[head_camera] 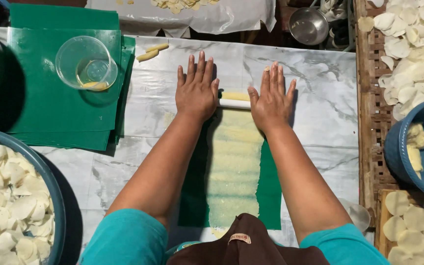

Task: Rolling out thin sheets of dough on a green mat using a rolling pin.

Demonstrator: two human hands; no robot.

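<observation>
Both hands, left hand (197, 92) and right hand (271, 99), lay flat, fingers spread, pressing a white rolling pin (235, 103) between them. Flattened yellow dough strip (234, 167) ran back from the hands over a green sheet (270, 191), likely against sticking to the tabletop (320, 98).

**Single head view, straight down**

Worn on the head, aimed steeply down and forward over a marble-patterned table (320, 93). Close range: both forearms fill the middle, own teal sleeves at the bottom edge. Far table edge near the top. No second view for overlap.

sleeves (128, 238): short, teal | apron (249, 245): brown, small patch | hands: bare
</observation>
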